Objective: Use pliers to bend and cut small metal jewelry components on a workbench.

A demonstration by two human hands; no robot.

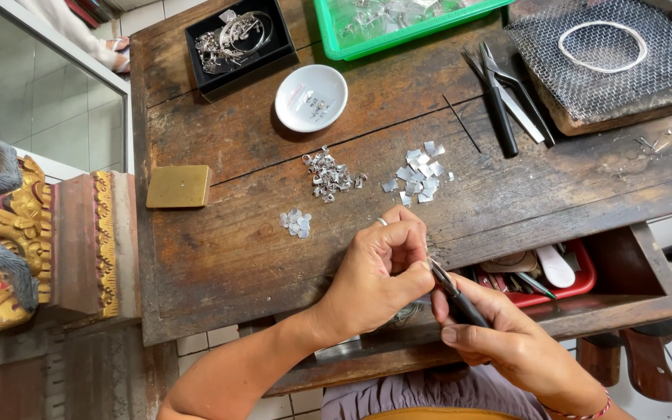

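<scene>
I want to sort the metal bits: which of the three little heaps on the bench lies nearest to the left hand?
The small heap of round discs, just beyond the left hand. The tangled heap and the heap of square pieces lie farther back.

bowl (311,97) behind scraps (420,172) (on workbench (219,249))

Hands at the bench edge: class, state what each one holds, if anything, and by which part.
The right hand grips small dark pliers by the handles. The left hand pinches its fingertips at the plier tips; any piece held there is too small to make out.
</scene>
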